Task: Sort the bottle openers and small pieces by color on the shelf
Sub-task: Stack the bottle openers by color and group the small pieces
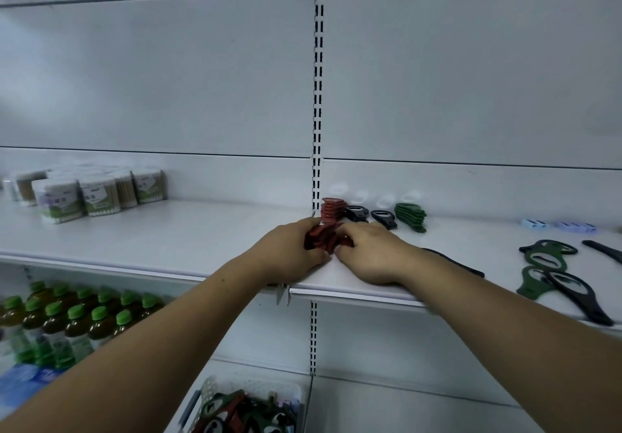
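Note:
A stack of red bottle openers (329,227) lies on the white shelf (188,230) near the centre upright. My left hand (289,250) grips its near end from the left, and my right hand (367,252) curls its fingers on it from the right. Behind it lie two black openers (356,213), then a stack of green openers (410,215). White pieces (361,196) lie against the back wall. At the right lie large green openers (548,254), large black openers (579,298) and pale blue pieces (536,224).
Boxes of cotton swabs (91,192) stand at the shelf's back left. Green-capped bottles (77,318) fill the lower shelf on the left. A white basket (296,390) with mixed openers stands below. A slotted upright (318,96) splits the back wall.

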`<state>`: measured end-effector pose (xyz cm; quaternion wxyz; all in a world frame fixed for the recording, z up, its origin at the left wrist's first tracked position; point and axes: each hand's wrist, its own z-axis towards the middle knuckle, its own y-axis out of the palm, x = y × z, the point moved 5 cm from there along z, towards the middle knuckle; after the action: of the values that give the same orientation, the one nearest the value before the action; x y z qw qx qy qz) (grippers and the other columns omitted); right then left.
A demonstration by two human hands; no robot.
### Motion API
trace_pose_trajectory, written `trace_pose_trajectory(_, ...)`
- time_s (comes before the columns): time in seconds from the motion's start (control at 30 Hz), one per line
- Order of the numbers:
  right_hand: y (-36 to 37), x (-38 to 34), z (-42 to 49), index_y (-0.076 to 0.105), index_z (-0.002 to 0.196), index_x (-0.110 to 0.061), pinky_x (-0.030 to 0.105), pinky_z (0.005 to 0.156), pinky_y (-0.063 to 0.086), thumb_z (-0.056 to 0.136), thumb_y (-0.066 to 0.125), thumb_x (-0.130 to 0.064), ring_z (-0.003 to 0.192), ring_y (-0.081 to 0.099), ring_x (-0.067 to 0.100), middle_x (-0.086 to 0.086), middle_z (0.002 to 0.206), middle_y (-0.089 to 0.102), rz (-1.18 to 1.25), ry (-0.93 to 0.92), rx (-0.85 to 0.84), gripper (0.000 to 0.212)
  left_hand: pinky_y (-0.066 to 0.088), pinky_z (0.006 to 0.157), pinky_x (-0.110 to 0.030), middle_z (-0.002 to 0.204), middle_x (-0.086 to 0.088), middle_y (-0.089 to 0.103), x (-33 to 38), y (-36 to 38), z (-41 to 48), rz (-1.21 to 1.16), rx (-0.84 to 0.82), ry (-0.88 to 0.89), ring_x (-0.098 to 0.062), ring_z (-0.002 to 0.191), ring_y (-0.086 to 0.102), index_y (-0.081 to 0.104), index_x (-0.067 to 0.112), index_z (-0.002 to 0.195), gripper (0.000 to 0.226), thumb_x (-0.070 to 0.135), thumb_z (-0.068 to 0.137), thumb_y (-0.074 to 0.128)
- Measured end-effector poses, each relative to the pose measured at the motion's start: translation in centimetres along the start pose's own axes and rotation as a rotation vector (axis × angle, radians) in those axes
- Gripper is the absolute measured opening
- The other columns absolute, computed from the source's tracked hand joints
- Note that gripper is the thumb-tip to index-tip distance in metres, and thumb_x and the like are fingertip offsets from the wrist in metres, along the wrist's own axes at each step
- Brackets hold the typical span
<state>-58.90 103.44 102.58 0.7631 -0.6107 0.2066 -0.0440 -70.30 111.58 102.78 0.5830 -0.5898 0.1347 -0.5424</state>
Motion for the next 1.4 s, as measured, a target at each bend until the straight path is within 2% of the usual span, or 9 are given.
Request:
trace_pose_trajectory(0.2,0.2,-0.1,0.6,0.054,0.125,-0.037,0.042,0.1,0.04,0.097,0.037,-0.033,0.118,0.046,0.027,-0.002,0.123,0.059,0.019,0.024,0.023,0.033,0.038,0.078,-0.025,0.119,0.0,0.062,0.5,0.1,0.1,0.084,0.034,0.009,-0.019,0.102,0.055,0.047,0.027,0.132,0.042,0.032,0.091,0.055)
trace_pose_trajectory(0.33,-0.2,0.1,0.8,0.069,0.109,-0.026,0.034,0.092,0.047,0.095,0.042,-0.023,0.103,0.058,0.023,0.001,0.112,0.066,0.229,0.065,0.084,0.03,0.039,0.076,-0.027,0.114,0.0,0.063,0.5,0.2,0.2,0.104,0.048,0.0,-0.017,0.092,0.052,0.049,0.027,0.127,0.038,0.037,0.09,0.055)
trace_pose_trajectory(0.43,-0.9,0.4,0.6,0.071,0.105,-0.018,0.026,0.078,0.044,0.097,0.044,-0.02,0.093,0.059,0.018,0.001,0.104,0.068,0.279,0.088,0.155,0.028,0.038,0.074,-0.027,0.114,-0.002,0.063,0.4,0.2,0.3,0.141,0.052,-0.004,-0.019,0.091,0.052,0.048,0.025,0.127,0.038,0.035,0.091,0.053)
trace_pose_trajectory(0.53,-1.6,1.2,0.3,0.073,0.098,-0.014,0.025,0.07,0.042,0.095,0.046,-0.017,0.083,0.058,0.018,0.0,0.09,0.067,0.283,0.134,0.225,0.027,0.037,0.074,-0.027,0.116,-0.003,0.062,0.4,0.2,0.3,0.156,0.05,-0.013,-0.019,0.09,0.05,0.046,0.025,0.13,0.042,0.036,0.091,0.054)
trace_pose_trajectory(0.7,-1.4,1.9,-0.1,0.071,0.104,-0.02,0.025,0.075,0.039,0.094,0.051,-0.031,0.101,0.058,0.023,0.004,0.112,0.066,0.102,0.127,0.157,0.024,0.036,0.075,-0.026,0.115,-0.002,0.062,0.3,0.3,0.4,0.141,0.053,-0.011,-0.017,0.088,0.047,0.045,0.027,0.132,0.043,0.036,0.091,0.053)
trace_pose_trajectory(0.9,-2.0,1.5,-0.4,0.07,0.098,-0.019,0.028,0.076,0.042,0.092,0.051,-0.041,0.099,0.058,0.025,0.007,0.11,0.064,-0.016,0.118,0.136,0.03,0.037,0.079,-0.025,0.123,-0.002,0.058,0.5,0.2,0.1,0.117,0.056,0.006,-0.018,0.098,0.052,0.041,0.028,0.138,0.049,0.034,0.091,0.053)
trace_pose_trajectory(1.07,-2.2,0.5,0.2,0.054,0.13,-0.025,0.031,0.098,0.037,0.095,0.048,-0.037,0.121,0.047,0.027,0.008,0.132,0.048,0.077,0.098,0.168,0.038,0.041,0.082,-0.027,0.125,-0.001,0.058,0.6,0.1,0.1,0.1,0.049,0.005,-0.019,0.105,0.054,0.04,0.028,0.138,0.05,0.032,0.09,0.054)
trace_pose_trajectory(1.27,-0.9,-0.8,1.3,0.055,0.121,-0.024,0.038,0.093,0.045,0.094,0.049,-0.035,0.107,0.057,0.023,0.001,0.121,0.061,0.074,0.058,0.041,0.03,0.039,0.077,-0.027,0.12,-0.003,0.06,0.5,0.1,0.1,0.066,0.042,-0.016,-0.019,0.095,0.052,0.041,0.023,0.135,0.047,0.03,0.09,0.054)
trace_pose_trajectory(1.4,-0.4,-0.8,1.3,0.049,0.124,-0.026,0.042,0.098,0.042,0.094,0.049,-0.038,0.111,0.056,0.023,0.0,0.124,0.06,0.097,0.042,0.034,0.032,0.041,0.083,-0.027,0.126,-0.005,0.057,-0.2,0.0,0.0,0.025,0.052,-0.085,-0.024,0.108,0.055,0.029,0.016,0.141,0.062,0.033,0.089,0.058)
